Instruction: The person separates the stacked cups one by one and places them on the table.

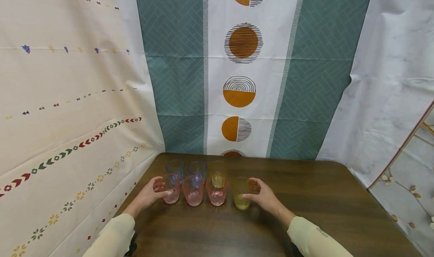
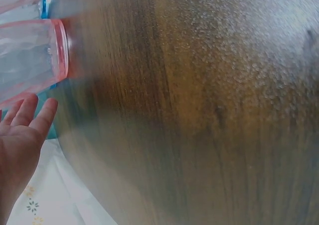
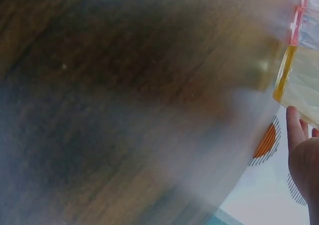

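My left hand (image 1: pixel 152 191) holds the leftmost pink glass (image 1: pixel 172 195) from its left side, thumb in front and fingers curving behind. In the left wrist view the fingers (image 2: pixel 42 118) lie along this glass (image 2: pixel 25 60). At the right end of the front row, my right hand (image 1: pixel 266 196) grips a yellow glass (image 1: pixel 240 198) between thumb and fingers; the right wrist view shows part of that glass (image 3: pixel 303 78). Between the hands stand a second pink glass (image 1: pixel 194 197) and a third pink glass (image 1: pixel 217 198). All stand upright.
Behind the pink glasses are two blue glasses, one on the left (image 1: pixel 175 165) and one beside it (image 1: pixel 197 167), plus another yellow glass (image 1: pixel 217 167), partly hidden. The brown wooden table (image 1: pixel 217 234) meets patterned cloth hangings at the back (image 1: pixel 179 80) and left (image 1: pixel 84 117).
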`<state>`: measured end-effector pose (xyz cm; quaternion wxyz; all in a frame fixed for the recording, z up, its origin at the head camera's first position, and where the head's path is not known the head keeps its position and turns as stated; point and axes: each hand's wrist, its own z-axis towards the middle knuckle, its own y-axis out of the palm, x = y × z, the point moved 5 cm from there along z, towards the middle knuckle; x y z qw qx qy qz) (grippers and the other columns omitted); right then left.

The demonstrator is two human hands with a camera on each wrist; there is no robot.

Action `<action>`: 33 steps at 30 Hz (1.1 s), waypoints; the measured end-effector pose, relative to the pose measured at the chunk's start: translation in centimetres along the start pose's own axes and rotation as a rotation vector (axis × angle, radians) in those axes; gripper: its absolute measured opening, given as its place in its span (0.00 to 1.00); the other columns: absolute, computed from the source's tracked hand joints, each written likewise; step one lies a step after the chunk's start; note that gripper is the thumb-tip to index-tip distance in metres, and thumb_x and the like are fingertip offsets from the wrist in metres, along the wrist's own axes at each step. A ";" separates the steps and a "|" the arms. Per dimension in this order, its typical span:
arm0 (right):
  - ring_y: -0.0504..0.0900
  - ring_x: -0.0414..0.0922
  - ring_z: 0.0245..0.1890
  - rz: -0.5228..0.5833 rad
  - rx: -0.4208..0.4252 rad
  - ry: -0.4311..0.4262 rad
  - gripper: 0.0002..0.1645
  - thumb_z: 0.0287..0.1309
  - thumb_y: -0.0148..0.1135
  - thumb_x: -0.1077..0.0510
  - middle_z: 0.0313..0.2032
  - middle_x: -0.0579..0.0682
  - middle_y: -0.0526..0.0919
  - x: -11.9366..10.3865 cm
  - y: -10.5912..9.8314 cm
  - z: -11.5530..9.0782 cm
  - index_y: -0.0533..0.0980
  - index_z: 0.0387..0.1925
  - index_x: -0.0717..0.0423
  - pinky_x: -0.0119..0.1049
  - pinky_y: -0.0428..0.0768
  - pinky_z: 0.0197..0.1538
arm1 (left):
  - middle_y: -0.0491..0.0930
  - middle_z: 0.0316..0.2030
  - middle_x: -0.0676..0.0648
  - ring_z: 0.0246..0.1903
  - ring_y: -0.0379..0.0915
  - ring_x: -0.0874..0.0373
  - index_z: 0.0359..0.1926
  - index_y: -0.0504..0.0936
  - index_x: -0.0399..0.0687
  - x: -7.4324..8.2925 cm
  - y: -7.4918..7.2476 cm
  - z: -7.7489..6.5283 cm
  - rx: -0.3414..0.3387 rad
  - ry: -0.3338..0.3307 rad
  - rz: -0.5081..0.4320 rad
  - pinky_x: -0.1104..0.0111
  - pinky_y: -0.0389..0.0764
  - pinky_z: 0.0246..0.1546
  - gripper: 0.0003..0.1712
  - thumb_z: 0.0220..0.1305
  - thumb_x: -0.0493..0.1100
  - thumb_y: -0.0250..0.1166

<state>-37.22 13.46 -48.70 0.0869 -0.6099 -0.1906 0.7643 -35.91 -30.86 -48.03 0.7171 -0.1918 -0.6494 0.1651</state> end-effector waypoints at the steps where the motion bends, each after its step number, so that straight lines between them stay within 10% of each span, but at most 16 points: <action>1: 0.77 0.55 0.57 0.002 -0.005 0.002 0.43 0.47 0.80 0.52 0.58 0.54 0.78 0.1 0.1 0.0 0.70 0.63 0.60 0.55 0.75 0.59 | 0.68 0.62 0.26 0.62 0.65 0.33 0.69 0.53 0.26 0.0 0.0 0.0 -0.002 0.001 -0.001 0.49 0.71 0.60 0.48 0.60 0.40 0.73; 25: 0.73 0.64 0.60 -0.098 -0.175 0.017 0.53 0.53 0.76 0.50 0.65 0.67 0.69 1.7 0.1 -1.2 0.60 0.70 0.69 0.56 0.77 0.56 | 0.68 0.60 0.23 0.61 0.66 0.30 0.70 0.50 0.23 -0.5 0.6 -0.1 -0.050 0.011 0.062 0.45 0.71 0.59 0.53 0.56 0.38 0.75; 33: 0.72 0.63 0.62 -0.148 -0.137 0.038 0.49 0.59 0.70 0.46 0.64 0.66 0.71 1.9 -2.9 -2.0 0.59 0.71 0.66 0.57 0.74 0.58 | 0.50 0.69 0.20 0.68 0.48 0.25 0.74 0.35 0.27 -0.9 -1.1 -1.3 -0.100 -0.133 0.202 0.37 0.59 0.63 0.63 0.64 0.62 0.65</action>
